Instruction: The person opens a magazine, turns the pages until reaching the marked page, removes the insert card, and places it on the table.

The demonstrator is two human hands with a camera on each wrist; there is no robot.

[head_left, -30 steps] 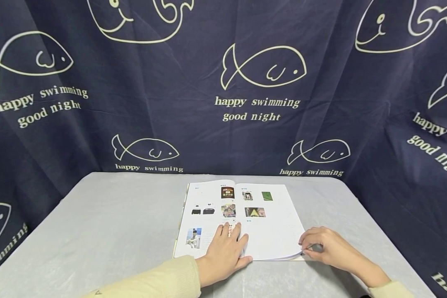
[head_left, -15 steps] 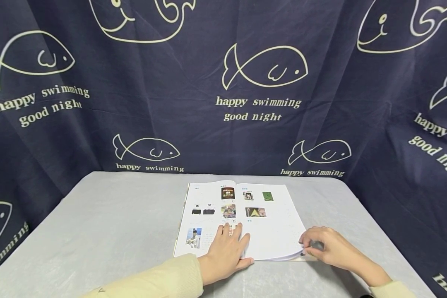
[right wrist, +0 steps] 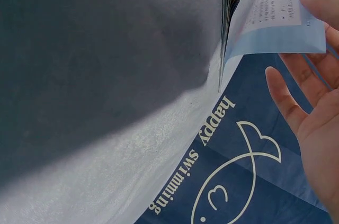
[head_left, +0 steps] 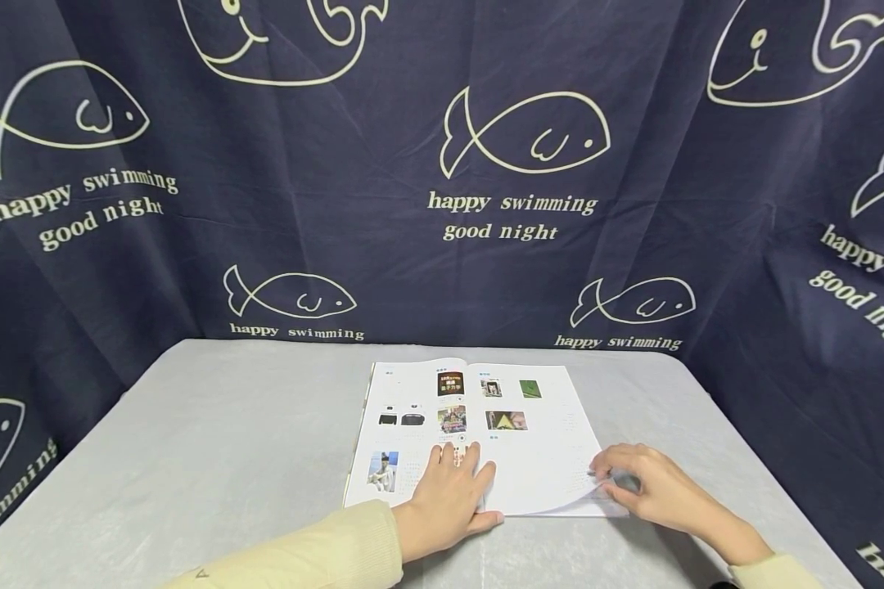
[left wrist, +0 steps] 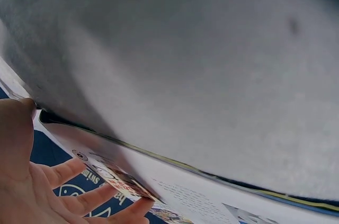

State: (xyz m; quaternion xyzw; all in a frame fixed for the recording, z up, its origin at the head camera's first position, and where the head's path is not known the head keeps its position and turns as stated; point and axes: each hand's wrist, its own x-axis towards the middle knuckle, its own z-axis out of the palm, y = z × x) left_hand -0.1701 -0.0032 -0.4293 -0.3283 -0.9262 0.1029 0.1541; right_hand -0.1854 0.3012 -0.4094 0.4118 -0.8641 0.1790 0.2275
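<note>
An open magazine (head_left: pixel 538 466) with small colour pictures lies on the grey table. My left hand (head_left: pixel 445 503) rests on it near the inner fold, fingers spread and thumb by the bottom edge. In the left wrist view, the fingers of the left hand (left wrist: pixel 32 192) reach over the printed page (left wrist: pixel 185 197). At the lower right corner, my right hand (head_left: pixel 651 487) pinches the lifted corner of a page. The right wrist view has this page (right wrist: pixel 280 28), pale blue along its border, between the thumb and fingers of the right hand (right wrist: pixel 318 123); the other pages lie below.
The grey cloth-covered table (head_left: pixel 214 442) extends around the magazine. A dark blue curtain (head_left: pixel 383 204) with fish drawings and lettering hangs behind it and at both sides.
The lower right page corner has risen and curls up more, showing a page beneath. My right hand has shifted up slightly with it. The left hand stays in place.
</note>
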